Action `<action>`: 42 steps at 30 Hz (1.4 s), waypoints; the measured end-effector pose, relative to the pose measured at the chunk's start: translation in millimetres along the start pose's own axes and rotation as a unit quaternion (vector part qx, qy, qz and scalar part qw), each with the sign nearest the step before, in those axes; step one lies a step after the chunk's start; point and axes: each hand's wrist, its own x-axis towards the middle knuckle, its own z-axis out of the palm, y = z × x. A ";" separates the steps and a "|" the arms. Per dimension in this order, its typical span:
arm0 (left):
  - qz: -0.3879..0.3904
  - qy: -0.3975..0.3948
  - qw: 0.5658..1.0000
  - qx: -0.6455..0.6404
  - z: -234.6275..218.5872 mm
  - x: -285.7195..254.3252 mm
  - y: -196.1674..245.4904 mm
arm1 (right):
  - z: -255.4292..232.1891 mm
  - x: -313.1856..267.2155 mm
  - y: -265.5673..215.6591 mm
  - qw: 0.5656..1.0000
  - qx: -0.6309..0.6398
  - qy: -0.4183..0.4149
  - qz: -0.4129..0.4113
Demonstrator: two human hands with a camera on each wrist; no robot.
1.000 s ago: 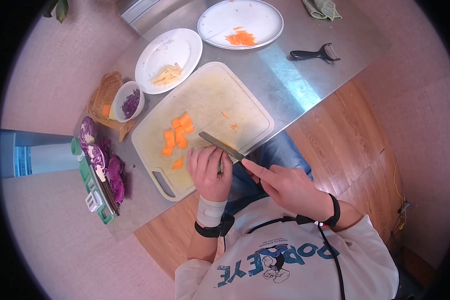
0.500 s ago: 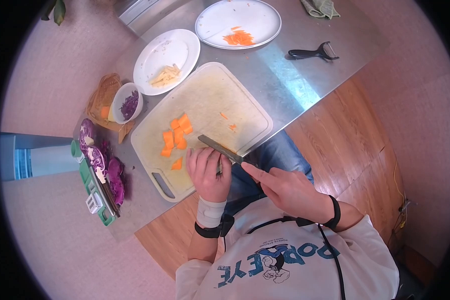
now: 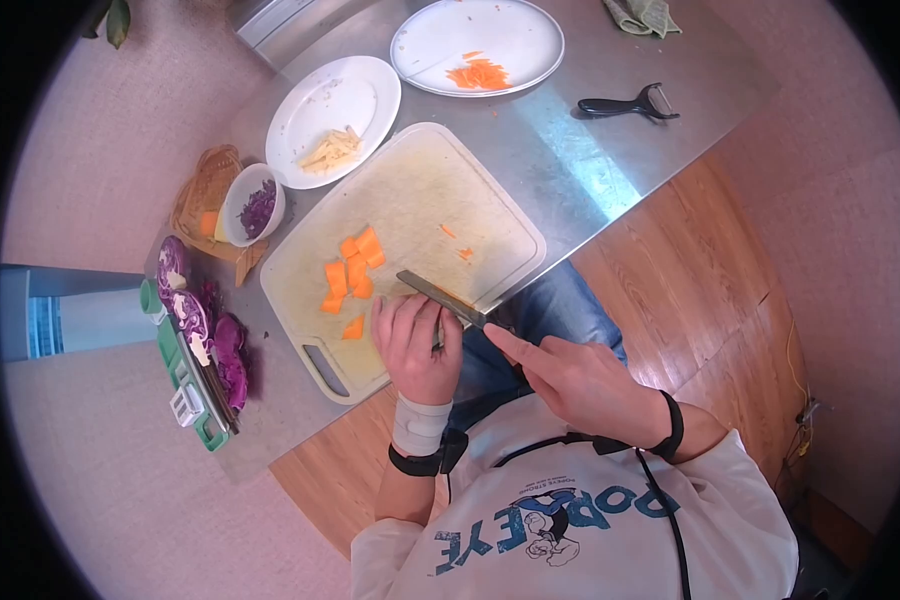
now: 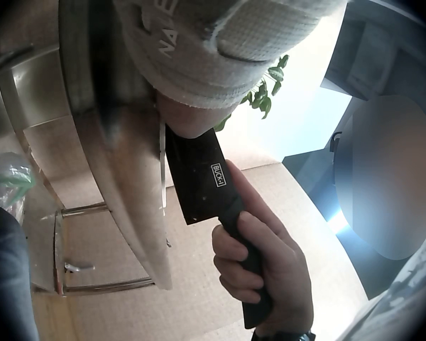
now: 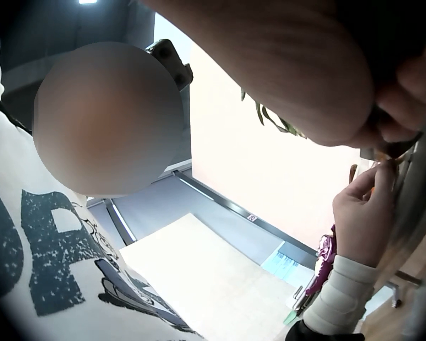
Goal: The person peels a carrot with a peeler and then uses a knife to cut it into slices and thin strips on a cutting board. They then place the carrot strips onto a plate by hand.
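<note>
In the head view my right hand [image 3: 590,380] grips the black handle of a kitchen knife [image 3: 430,292], index finger stretched along the top of the blade. The left wrist view shows the knife's broad dark blade [image 4: 197,177] upright against the board's edge. My left hand [image 3: 420,345] rests on the near side of the cutting board [image 3: 410,190], its curled fingers beside the blade. They hold a carrot piece mostly hidden by hand and knife; a thin orange edge [image 3: 460,294] shows past the blade. Carrot chunks [image 3: 358,265] lie left of the knife, with a few slivers [image 3: 448,231] beyond it.
Behind the board stand a plate of pale strips [image 3: 280,140] and an oval plate of carrot shreds [image 3: 420,70]. Leftward are a bowl of shredded purple cabbage [image 3: 238,225], a basket [image 3: 195,190] and cabbage pieces [image 3: 232,360]. A peeler [image 3: 620,107] lies far right.
The whole head view shifts slightly. The knife and both hands keep nearly the same place on the board; the carrot chunks lie as before.
</note>
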 end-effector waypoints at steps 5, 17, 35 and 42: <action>-0.004 -0.001 1.000 -0.005 -1.0 0.8 0.0 | 1.4 2.3 -0.8 1.000 -0.005 -0.006 0.000; -0.007 -0.003 1.000 -0.007 -1.2 0.9 1.1 | 9.0 11.2 -4.5 1.000 -0.022 0.002 0.002; -0.008 -0.005 1.000 -0.008 -3.1 5.8 5.7 | 1.3 14.8 16.9 0.995 0.031 0.098 -0.003; -0.001 0.005 1.000 -0.008 -0.8 2.3 2.3 | 7.5 3.7 8.0 0.999 0.017 0.037 -0.018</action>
